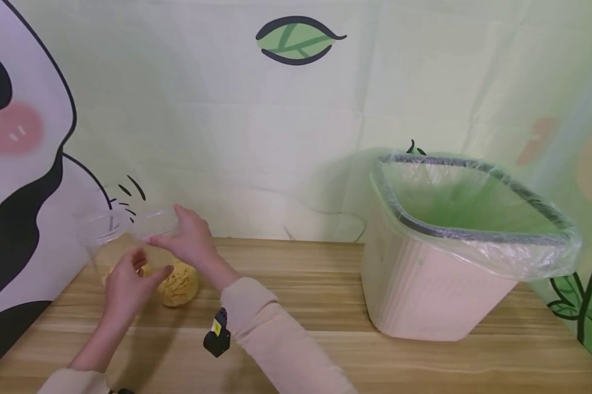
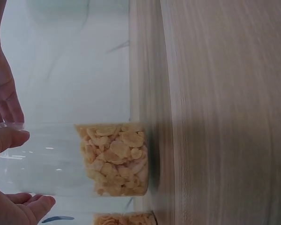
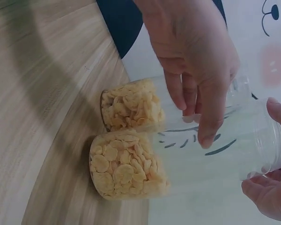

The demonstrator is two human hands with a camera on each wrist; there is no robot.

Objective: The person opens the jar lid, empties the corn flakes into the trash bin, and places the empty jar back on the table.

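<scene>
Two clear jars partly filled with cornflakes stand side by side on the wooden table. My right hand (image 1: 192, 238) grips the top of the right jar (image 3: 206, 173), thumb and fingers on opposite sides of its rim. Whether a lid sits there I cannot tell. Around the upper body of that same jar, my left hand (image 1: 130, 282) holds with thumb and fingers apart, as the left wrist view shows. The left jar (image 3: 131, 103) stands close beside it, partly hidden behind my left hand. Cornflakes (image 2: 117, 159) fill the lower part of the right jar.
A pale pink bin (image 1: 434, 284) with a clear liner and grey rim ring stands on the right of the table (image 1: 300, 306). Behind is a cloth backdrop (image 1: 296, 131) with a panda and leaf print.
</scene>
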